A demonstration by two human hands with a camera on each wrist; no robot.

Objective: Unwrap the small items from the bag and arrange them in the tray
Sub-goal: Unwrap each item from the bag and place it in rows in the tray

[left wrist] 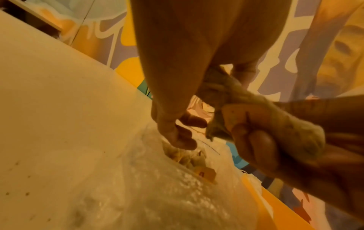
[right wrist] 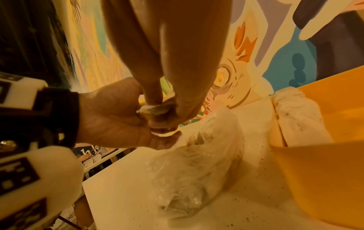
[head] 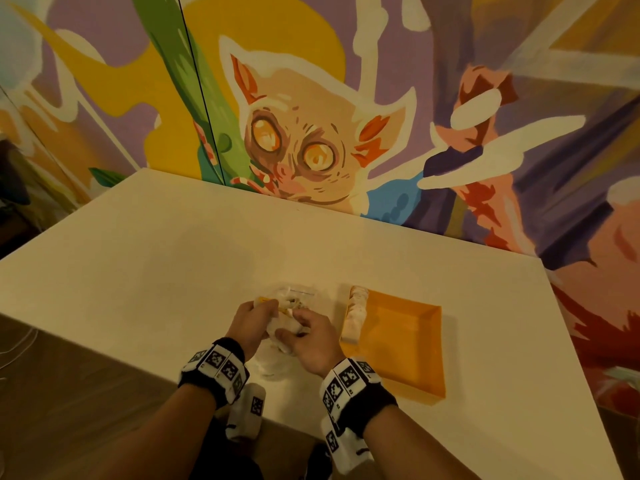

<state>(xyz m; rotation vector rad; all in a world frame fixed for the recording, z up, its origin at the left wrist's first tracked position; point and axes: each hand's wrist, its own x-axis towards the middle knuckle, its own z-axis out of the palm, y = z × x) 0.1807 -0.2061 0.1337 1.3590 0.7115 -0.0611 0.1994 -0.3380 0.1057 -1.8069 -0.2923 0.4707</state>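
Observation:
Both hands meet over the white table and hold one small item wrapped in pale paper (head: 284, 326). My left hand (head: 254, 320) grips its left end and my right hand (head: 304, 336) pinches its right end. The left wrist view shows the twisted wrapper (left wrist: 236, 95) running from my left fingers (left wrist: 177, 137) into the right hand (left wrist: 295, 140). Under the hands lies a clear plastic bag (head: 296, 295) with more wrapped pieces inside. The orange tray (head: 408, 344) sits just to the right, with white unwrapped items (head: 356, 313) lined along its left wall.
The bag (right wrist: 197, 163) lies crumpled between me and the tray (right wrist: 325, 163), nearly touching it. White items (right wrist: 299, 116) fill the tray's near-left side. A painted wall stands behind the table. The table's front edge runs just below my wrists.

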